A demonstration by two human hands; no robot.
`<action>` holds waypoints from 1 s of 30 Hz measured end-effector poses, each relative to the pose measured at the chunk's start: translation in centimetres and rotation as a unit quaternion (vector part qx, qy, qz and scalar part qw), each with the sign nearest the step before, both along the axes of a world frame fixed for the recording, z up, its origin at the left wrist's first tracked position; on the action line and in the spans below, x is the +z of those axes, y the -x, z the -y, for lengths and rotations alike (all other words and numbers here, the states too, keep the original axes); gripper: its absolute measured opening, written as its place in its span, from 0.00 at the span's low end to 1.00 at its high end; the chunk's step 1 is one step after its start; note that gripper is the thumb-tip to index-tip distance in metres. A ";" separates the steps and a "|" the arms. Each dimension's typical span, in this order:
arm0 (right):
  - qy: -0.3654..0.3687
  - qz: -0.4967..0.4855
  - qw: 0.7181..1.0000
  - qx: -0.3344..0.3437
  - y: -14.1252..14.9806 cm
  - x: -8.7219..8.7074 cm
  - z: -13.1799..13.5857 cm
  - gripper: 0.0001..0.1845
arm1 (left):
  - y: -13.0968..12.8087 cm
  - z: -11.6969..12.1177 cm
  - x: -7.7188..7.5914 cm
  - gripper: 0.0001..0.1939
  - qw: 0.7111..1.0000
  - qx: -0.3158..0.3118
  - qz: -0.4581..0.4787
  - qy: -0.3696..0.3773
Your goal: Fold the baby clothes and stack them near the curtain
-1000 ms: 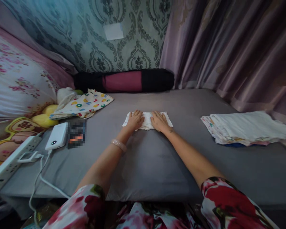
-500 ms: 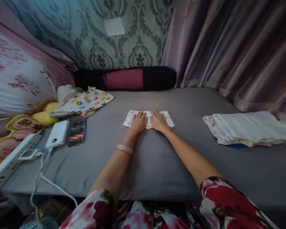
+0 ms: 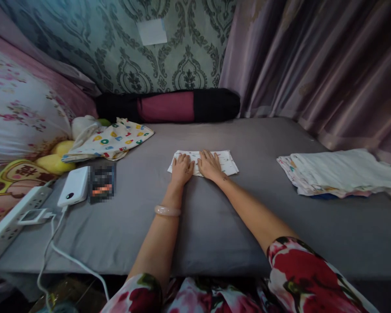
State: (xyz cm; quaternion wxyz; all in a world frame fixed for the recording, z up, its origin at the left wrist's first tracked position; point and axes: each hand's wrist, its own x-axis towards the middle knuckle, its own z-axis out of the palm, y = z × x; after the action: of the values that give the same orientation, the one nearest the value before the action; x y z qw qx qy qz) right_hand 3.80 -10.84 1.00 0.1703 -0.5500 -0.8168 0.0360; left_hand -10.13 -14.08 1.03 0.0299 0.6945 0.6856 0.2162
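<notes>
A folded white cloth (image 3: 227,163) with small printed marks lies flat on the grey sheet (image 3: 247,208), wider than it is deep. My left hand (image 3: 183,168) rests palm down on its left part, fingers stretched forward. Close beside it, my right hand (image 3: 210,164) lies flat near the middle of the cloth, fingers also extended. Neither hand grips anything. The cloth's right end shows uncovered, while the parts under my palms are hidden.
Stacked folded cloths (image 3: 342,171) lie at the right. A letter-printed cloth (image 3: 117,140) sits at the back left. Nearer are a white power bank (image 3: 73,184), a blurred dark item (image 3: 102,183) and a power strip (image 3: 18,221) with cables. A black-and-red bag (image 3: 166,107) lines the wall.
Both hands have slid a little leftward over the cloth, uncovering more of its right part. The view has shifted slightly.
</notes>
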 end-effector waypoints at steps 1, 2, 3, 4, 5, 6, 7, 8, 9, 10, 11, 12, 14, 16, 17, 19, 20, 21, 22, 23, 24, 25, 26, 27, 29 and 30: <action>0.005 0.002 1.000 -0.001 0.0 0.1 0.0 0.25 | 0.0 0.0 0.0 0.17 1.000 0.000 0.007 -0.002; 0.010 0.004 1.000 -0.003 0.1 0.3 0.0 0.25 | 0.1 0.0 0.0 0.17 1.000 -0.001 0.014 -0.002; 0.019 0.006 1.000 -0.005 0.2 0.6 -0.1 0.25 | 0.1 0.0 0.0 0.16 1.000 -0.002 0.021 -0.001; 0.027 0.008 1.000 -0.007 0.3 0.9 -0.1 0.25 | 0.2 -0.1 0.1 0.15 1.000 -0.004 0.028 0.000; 0.033 0.009 0.999 -0.006 0.5 1.2 0.0 0.24 | 0.3 -0.1 0.1 0.15 0.999 -0.004 0.035 -0.001; 0.034 0.010 0.999 -0.001 0.8 1.4 0.0 0.24 | 0.5 -0.2 0.1 0.14 0.999 -0.004 0.041 -0.004; 0.030 0.009 1.000 0.006 1.2 1.6 0.0 0.24 | 0.7 -0.2 0.1 0.13 0.999 0.000 0.047 -0.009; 0.023 0.006 1.000 0.015 1.6 1.7 0.1 0.24 | 1.0 -0.3 0.1 0.13 0.998 0.004 0.054 -0.016; 0.017 0.004 1.000 0.024 2.0 1.7 0.2 0.25 | 1.4 -0.3 0.0 0.13 0.998 0.009 0.061 -0.022; 0.013 0.002 1.000 0.029 2.4 1.6 0.3 0.25 | 1.7 -0.4 -0.1 0.13 0.997 0.012 0.069 -0.028; 0.010 0.001 1.000 0.028 2.7 1.4 0.4 0.26 | 2.1 -0.4 -0.2 0.14 0.996 0.015 0.078 -0.032; 0.008 0.000 1.000 0.026 3.0 1.2 0.5 0.26 | 2.4 -0.5 -0.3 0.14 0.995 0.020 0.086 -0.036; -0.003 -0.003 1.000 0.018 3.5 0.6 0.7 0.27 | 3.0 -0.6 -0.6 0.16 0.994 0.032 0.099 -0.042; -0.015 -0.004 1.000 0.013 3.6 0.1 0.8 0.27 | 3.4 -0.7 -0.8 0.17 0.992 0.045 0.109 -0.046; -0.018 -0.004 1.000 0.013 3.6 0.0 0.8 0.27 | 3.5 -0.8 -0.9 0.17 0.991 0.048 0.113 -0.048; -0.017 -0.001 1.000 0.012 3.6 -0.1 0.7 0.28 | 3.6 -0.9 -1.1 0.17 0.991 0.049 0.118 -0.051; -0.016 0.001 1.000 0.012 3.5 -0.1 0.6 0.28 | 3.6 -1.0 -1.2 0.17 0.990 0.047 0.119 -0.053; -0.013 0.004 1.000 0.012 3.5 0.0 0.6 0.28 | 3.6 -1.1 -1.2 0.16 0.990 0.045 0.120 -0.057; -0.009 0.008 1.000 0.010 3.6 0.1 0.5 0.27 | 3.7 -1.1 -1.3 0.16 0.990 0.044 0.123 -0.062; -0.004 0.012 1.000 0.009 3.7 0.3 0.5 0.27 | 3.7 -1.2 -1.3 0.16 0.989 0.043 0.126 -0.068; 0.002 0.017 1.000 0.008 3.8 0.5 0.4 0.27 | 3.7 -1.3 -1.3 0.16 0.987 0.044 0.132 -0.075; 0.007 0.020 1.000 0.011 4.1 0.7 0.4 0.27 | 3.7 -1.3 -1.2 0.16 0.986 0.049 0.138 -0.083; 0.010 0.022 1.000 0.015 4.4 0.9 0.4 0.26 | 3.7 -1.3 -1.1 0.16 0.984 0.057 0.145 -0.090; 0.011 0.022 0.999 0.021 4.7 1.1 0.4 0.26 | 3.7 -1.3 -0.9 0.16 0.982 0.068 0.151 -0.095; 0.015 0.017 0.999 0.031 5.6 1.5 0.5 0.27 | 3.7 -1.2 -0.5 0.16 0.978 0.091 0.159 -0.099; 0.023 0.016 0.999 0.032 6.1 1.6 0.5 0.28 | 3.8 -1.1 -0.3 0.16 0.977 0.101 0.162 -0.099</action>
State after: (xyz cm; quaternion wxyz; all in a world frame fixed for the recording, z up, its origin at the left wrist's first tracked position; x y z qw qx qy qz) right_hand -2.32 -11.38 2.61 0.1431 -0.5280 -0.8355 0.0513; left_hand -13.90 -12.99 0.70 0.0497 0.5768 0.7134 0.3949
